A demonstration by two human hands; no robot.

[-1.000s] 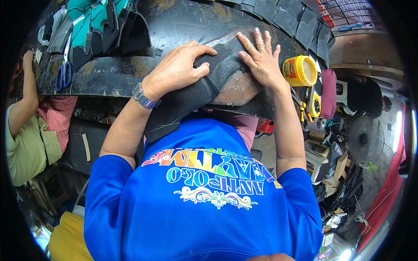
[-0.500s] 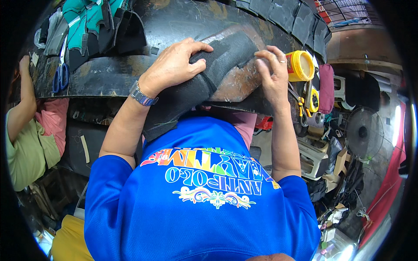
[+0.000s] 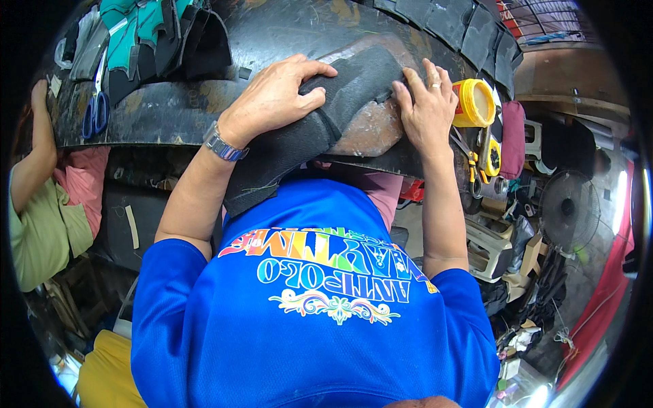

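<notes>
A black piece of thick fabric [image 3: 357, 78] lies over a worn brown slab [image 3: 371, 129] at the table's near edge, and its lower end hangs toward my lap. My left hand [image 3: 279, 98] presses on the fabric's left side, thumb and index finger bent over it; the other fingers are mostly hidden. At the fabric's right edge, my right hand [image 3: 428, 109] rests on the slab side with its fingers apart and the fingertips near the border. Beside that hand stands a yellow open tub [image 3: 474, 103] with pale contents.
Yellow-handled tools [image 3: 486, 156] lie right of the tub. Blue-handled scissors [image 3: 96, 112] and teal-and-black pieces [image 3: 146, 41] are at the left. Flat black pieces [image 3: 442, 24] line the far edge. Another person's arm [image 3: 42, 136] reaches in at far left. A fan [image 3: 570, 207] stands right.
My right hand has shifted slightly right and its fingers have spread and come down by the fabric's edge. The brown slab has settled slightly. My left hand stays nearly in place.
</notes>
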